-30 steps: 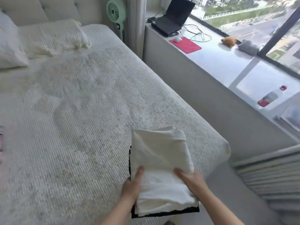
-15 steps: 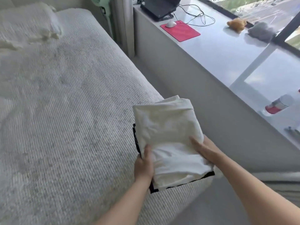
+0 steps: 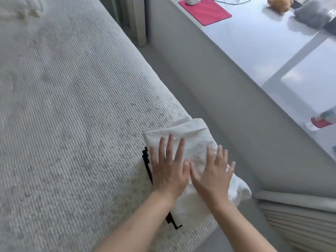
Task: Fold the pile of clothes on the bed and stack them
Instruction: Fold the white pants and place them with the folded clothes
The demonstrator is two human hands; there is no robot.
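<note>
- Head view: we see the folded white garment lying at the near right corner of the bed, part of it hanging past the bed's right edge.
- A black garment sits under the white one; only a thin black strip shows along its left side and near its front corner.
- Our left hand lies flat on the white garment, fingers straight and spread, gripping nothing.
- Our right hand lies flat beside it on the same garment, fingers straight and spread, gripping nothing. The two thumbs nearly touch.
- Right of the bed, past a narrow floor gap, runs a grey ledge.
- On the ledge, far from the bed's corner: a red mouse pad with a white mouse, an orange soft toy, a grey cloth lump.
- A bottle with a red label lies on the ledge, right of the stack.
</note>
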